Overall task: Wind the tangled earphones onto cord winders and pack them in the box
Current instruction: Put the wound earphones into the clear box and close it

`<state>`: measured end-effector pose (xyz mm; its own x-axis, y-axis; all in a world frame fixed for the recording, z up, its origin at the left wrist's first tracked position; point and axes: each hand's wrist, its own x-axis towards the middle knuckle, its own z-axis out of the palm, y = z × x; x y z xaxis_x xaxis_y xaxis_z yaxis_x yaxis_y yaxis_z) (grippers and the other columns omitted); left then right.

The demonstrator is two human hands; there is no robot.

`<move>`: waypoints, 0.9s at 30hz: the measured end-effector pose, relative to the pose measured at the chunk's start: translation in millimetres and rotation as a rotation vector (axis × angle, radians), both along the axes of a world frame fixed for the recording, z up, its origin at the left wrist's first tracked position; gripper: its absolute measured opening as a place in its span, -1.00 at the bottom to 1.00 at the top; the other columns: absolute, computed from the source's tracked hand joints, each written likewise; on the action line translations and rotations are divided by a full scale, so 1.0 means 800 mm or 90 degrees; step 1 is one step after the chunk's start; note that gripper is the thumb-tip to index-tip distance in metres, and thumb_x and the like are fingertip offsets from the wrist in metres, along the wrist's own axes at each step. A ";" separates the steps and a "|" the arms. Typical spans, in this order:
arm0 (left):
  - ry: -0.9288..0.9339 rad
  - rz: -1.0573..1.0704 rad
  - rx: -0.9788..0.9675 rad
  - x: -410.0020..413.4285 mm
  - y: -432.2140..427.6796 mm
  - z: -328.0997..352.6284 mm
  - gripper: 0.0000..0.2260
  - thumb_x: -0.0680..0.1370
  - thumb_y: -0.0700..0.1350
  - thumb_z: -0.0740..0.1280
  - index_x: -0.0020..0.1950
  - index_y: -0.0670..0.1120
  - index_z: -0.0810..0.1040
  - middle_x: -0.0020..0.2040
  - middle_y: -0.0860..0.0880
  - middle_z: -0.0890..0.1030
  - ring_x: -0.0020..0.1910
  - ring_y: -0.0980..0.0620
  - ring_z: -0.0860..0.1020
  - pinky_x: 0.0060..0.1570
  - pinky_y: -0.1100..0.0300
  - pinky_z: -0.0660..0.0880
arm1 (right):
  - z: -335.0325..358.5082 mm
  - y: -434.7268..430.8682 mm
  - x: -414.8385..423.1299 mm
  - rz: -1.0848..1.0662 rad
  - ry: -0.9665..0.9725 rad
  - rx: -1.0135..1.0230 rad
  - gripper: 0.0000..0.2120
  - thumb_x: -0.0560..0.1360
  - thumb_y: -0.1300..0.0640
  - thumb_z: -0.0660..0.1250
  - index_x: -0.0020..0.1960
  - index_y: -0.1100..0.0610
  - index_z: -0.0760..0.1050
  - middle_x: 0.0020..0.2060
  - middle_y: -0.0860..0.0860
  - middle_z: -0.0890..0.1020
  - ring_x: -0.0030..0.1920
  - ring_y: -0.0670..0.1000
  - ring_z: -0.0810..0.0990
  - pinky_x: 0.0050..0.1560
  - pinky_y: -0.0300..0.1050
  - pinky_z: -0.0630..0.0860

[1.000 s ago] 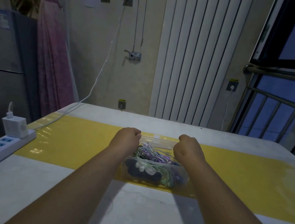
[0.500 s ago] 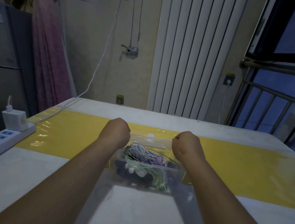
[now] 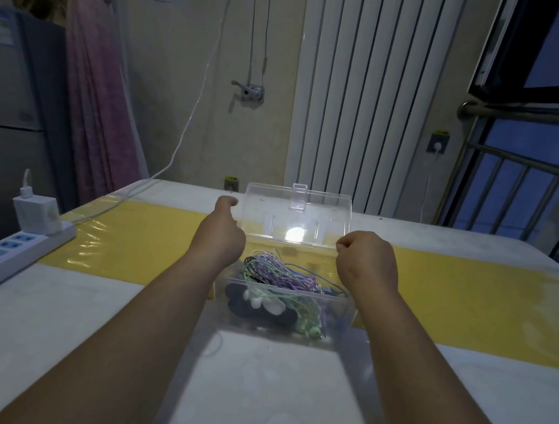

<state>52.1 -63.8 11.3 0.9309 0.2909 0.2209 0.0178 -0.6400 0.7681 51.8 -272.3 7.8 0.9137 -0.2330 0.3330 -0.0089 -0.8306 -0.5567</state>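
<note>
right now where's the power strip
In the head view the power strip lies at the table's left edge, a white charger plugged into its far end, well left of the left hand and the box.

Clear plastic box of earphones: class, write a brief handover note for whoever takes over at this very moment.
Left hand: at the left edge of the raised clear lid, thumb out; grip unclear.
Right hand: fisted at the lid's right corner.
Clear plastic box: on the table across the yellow strip, open, holding the tangled purple, green and white earphones and dark pieces.
Done: lid up.
Left: take earphones out, wind them, repack.
</note>
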 end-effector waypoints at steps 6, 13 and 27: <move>-0.045 -0.004 -0.051 -0.005 0.003 -0.002 -0.42 0.52 -0.34 0.12 0.53 -0.01 0.27 0.34 -0.07 0.52 0.06 -0.13 0.54 -0.37 0.21 0.34 | 0.001 0.003 -0.015 -0.022 -0.093 0.026 -0.68 0.50 0.35 0.23 0.20 0.11 0.51 0.03 0.14 0.63 -0.10 0.12 0.48 -0.18 -0.14 0.34; -0.082 -0.018 -0.128 -0.023 -0.006 0.005 -0.49 0.45 -0.29 0.23 0.39 -0.01 0.45 0.18 -0.02 0.60 -0.05 -0.04 0.55 -0.18 0.17 0.43 | 0.009 0.011 -0.030 0.018 -0.066 0.016 -0.32 0.50 0.18 0.20 0.54 0.14 -0.02 -0.31 0.05 0.48 -0.30 0.11 0.40 -0.32 -0.05 0.28; -0.186 -0.079 -0.536 -0.035 0.003 -0.014 -0.47 0.45 0.47 0.06 0.07 0.10 0.51 0.00 -0.05 0.54 0.00 0.06 0.51 0.12 0.15 0.38 | -0.002 0.010 -0.038 0.197 -0.090 0.382 -0.48 0.52 -0.38 0.05 0.28 -0.09 0.46 0.16 -0.08 0.52 0.24 -0.05 0.45 0.40 0.03 0.32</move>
<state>23.9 -61.2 0.5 0.9066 0.3643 0.2127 -0.2837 0.1533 0.9466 21.2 -264.1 6.1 0.9250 -0.1494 0.3493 0.2861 -0.3309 -0.8993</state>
